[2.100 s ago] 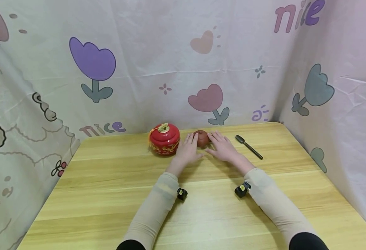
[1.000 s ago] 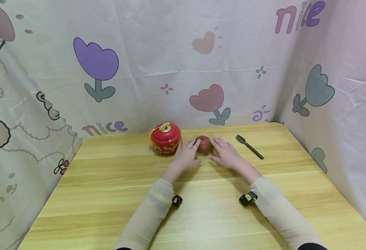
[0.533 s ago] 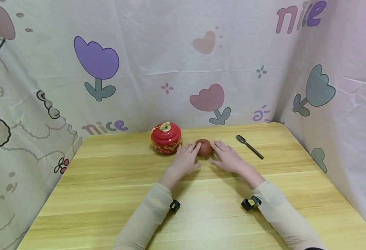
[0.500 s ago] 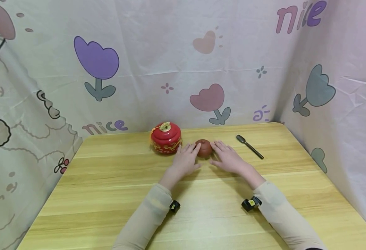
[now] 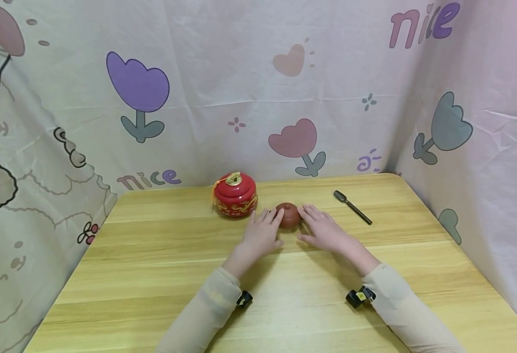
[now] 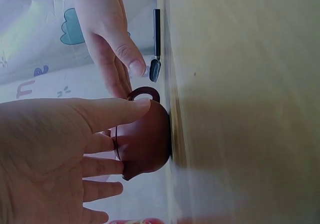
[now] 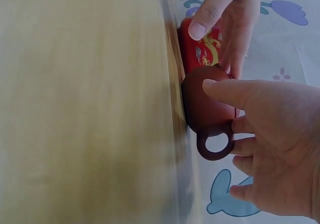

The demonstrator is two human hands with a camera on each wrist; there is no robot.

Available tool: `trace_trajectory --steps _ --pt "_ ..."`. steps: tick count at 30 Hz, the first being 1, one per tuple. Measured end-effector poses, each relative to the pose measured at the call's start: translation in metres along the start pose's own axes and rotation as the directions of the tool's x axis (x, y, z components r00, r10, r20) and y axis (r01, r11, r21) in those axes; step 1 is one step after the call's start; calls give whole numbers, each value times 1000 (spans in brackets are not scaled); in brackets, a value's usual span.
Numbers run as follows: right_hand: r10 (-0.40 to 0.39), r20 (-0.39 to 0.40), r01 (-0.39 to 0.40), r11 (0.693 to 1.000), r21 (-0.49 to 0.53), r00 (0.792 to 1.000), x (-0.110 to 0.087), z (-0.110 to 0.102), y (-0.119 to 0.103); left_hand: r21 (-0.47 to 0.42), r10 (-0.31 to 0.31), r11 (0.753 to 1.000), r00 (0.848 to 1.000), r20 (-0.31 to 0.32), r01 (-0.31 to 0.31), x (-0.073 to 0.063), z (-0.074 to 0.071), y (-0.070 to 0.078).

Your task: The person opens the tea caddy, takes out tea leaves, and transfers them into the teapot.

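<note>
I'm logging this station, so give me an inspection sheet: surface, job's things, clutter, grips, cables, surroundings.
Surface: wood-grain tabletop, light-coloured, some glare.
Job's things: brown teapot, upright, lid on, between the hands.
Clutter: red lidded jar with gold dragons, upright at left; black scoop lying at right.
Grips: left hand at the teapot's spout side, right hand at its handle side, fingers mostly extended.
Cables: nothing seen.
Surroundings: printed fabric backdrop behind and at both sides.
</note>
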State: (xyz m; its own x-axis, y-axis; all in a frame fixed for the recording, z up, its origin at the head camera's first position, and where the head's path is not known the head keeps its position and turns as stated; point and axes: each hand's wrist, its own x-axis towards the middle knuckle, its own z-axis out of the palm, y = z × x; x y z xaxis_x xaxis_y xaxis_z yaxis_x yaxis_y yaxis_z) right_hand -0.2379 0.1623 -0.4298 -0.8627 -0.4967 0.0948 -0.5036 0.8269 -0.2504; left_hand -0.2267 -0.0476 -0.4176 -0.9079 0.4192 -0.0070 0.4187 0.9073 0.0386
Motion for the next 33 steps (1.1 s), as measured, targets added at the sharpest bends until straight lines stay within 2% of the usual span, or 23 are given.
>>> trace_trajectory --steps 10,17,23,33 --pt "-20 -1 20 1000 -18 1000 -11 1 -5 50 23 998 1000 -21 -22 -13 2 4" --pt "-18 2 18 1000 -18 1000 -17 1 -8 35 27 999 1000 -11 -26 -18 0 6" --pt "-21 -7 21 1000 -2 1000 -18 1 -7 24 43 999 999 -17 -43 -17 -2 4" --pt "-30 73 26 998 56 997 -21 -4 2 -61 78 995 997 -9 -78 -13 -8 -4"
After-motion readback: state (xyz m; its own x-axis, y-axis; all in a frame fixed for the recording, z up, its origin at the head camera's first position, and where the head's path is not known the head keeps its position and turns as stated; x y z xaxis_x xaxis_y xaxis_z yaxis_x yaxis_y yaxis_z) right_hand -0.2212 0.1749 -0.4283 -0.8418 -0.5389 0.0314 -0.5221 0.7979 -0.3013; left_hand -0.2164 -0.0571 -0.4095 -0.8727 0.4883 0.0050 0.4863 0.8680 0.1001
